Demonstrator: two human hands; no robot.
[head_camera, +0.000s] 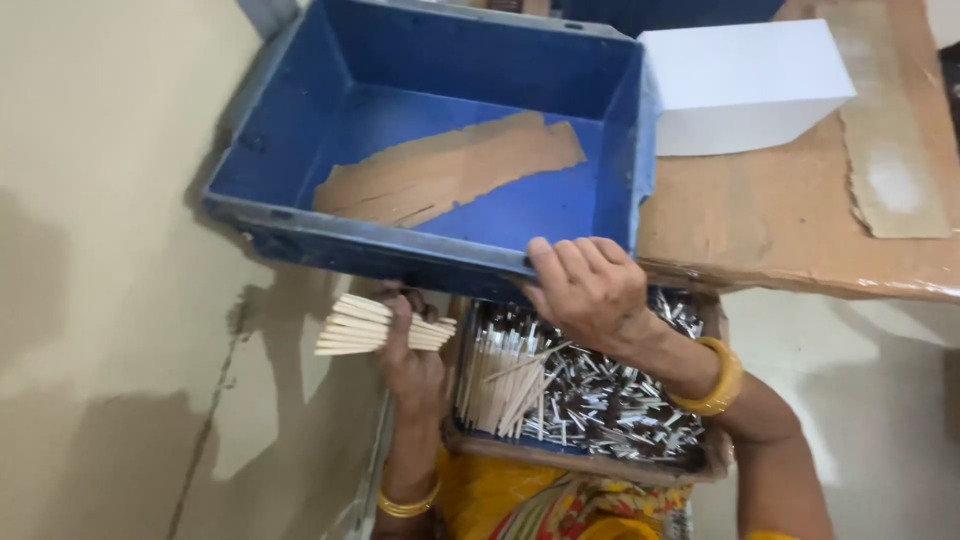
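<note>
Cardboard-topped table (790, 215) bears blue crate (300, 232), right-hand fingers (570, 262) gripping it; left hand (408, 352) clutches sticks (350, 328).

A deep blue plastic crate (440, 150) holds a brown cardboard scrap (450, 170), beside a plain white box (745, 85) on the brown table (790, 220), above pale wooden sticks (375, 327), yellow bangles (715, 385) and yellow patterned cloth (540, 505).

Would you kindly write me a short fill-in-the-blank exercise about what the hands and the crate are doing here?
1. The left hand holds a bundle of wooden ____.
2. The right hand grips the rim of the ____ crate.
3. Inside the crate lies a torn piece of ____.
4. Beside the crate, on the table, stands a ____ box.

Missing words: sticks; blue; cardboard; white
</note>
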